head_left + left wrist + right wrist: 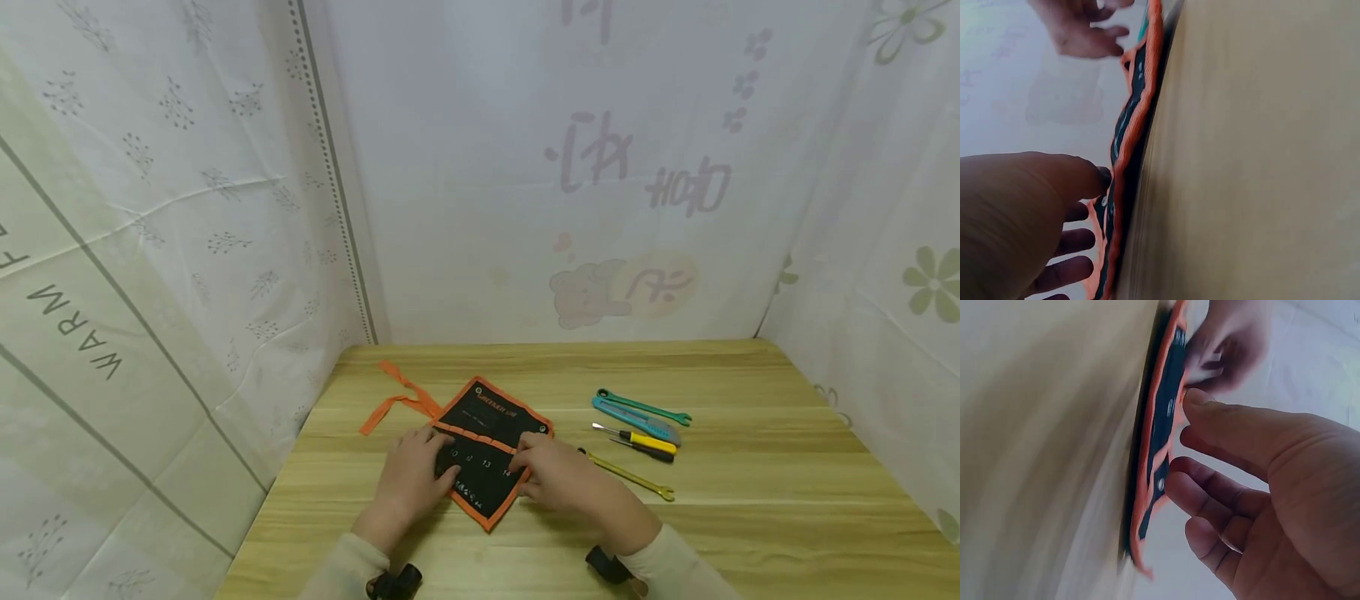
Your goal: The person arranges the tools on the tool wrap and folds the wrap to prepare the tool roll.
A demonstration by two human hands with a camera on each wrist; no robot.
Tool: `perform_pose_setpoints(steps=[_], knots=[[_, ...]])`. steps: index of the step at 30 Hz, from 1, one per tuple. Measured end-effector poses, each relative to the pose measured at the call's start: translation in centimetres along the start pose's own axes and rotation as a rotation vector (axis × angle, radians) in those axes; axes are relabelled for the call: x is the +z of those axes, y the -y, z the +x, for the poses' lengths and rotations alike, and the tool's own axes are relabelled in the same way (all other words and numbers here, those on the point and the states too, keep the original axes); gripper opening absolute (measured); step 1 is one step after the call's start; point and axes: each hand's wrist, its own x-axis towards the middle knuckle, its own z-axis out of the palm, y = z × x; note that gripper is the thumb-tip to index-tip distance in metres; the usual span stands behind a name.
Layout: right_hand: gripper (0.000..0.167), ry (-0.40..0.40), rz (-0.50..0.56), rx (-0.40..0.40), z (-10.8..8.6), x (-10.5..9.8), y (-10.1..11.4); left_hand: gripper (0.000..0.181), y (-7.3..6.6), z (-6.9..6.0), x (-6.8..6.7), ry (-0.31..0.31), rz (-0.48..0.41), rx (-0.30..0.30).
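A black tool pouch (pixel 487 467) with orange trim lies flat on the table, turned cornerwise, with numbered pockets along its lower half. My left hand (pixel 415 475) rests at its left side, thumb and fingers spread over the edge. In the left wrist view, the thumb of that hand (pixel 1029 206) touches the pouch (pixel 1130 131). Over the right edge, by the pocket marked 14, is my right hand (pixel 558 473). Its fingers (pixel 1194 494) are loosely bent in the right wrist view, and nothing shows between them and the thumb.
Right of the pouch lie a green wrench (pixel 660 410), a blue utility knife (pixel 637 419), a yellow screwdriver (pixel 652 442), a black-handled screwdriver (pixel 656 452) and a yellow wrench (pixel 633 477). Orange ties (pixel 393 403) trail from the pouch's left corner. Printed curtains (pixel 480 208) surround the wooden table (pixel 750 433).
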Motion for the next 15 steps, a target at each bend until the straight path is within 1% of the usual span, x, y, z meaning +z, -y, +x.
perform_pose_setpoints(steps=[3,6,11,15], knots=[[0.026,-0.039,0.021,0.018,0.0,-0.1,-1.3,0.046,-0.7,-0.6,-0.3,0.011,-0.019,-0.003],[0.027,-0.078,0.030,0.035,0.1,-0.1,-2.6,0.048,-1.3,-1.2,-0.4,0.037,-0.035,-0.005],[0.031,-0.125,-0.002,0.085,0.2,-0.4,-4.2,0.055,-2.0,-1.9,-0.4,0.086,-0.065,-0.007],[0.035,-0.123,-0.025,0.120,0.2,-0.9,-4.9,0.055,-2.3,-2.3,-0.2,0.101,-0.071,0.004]])
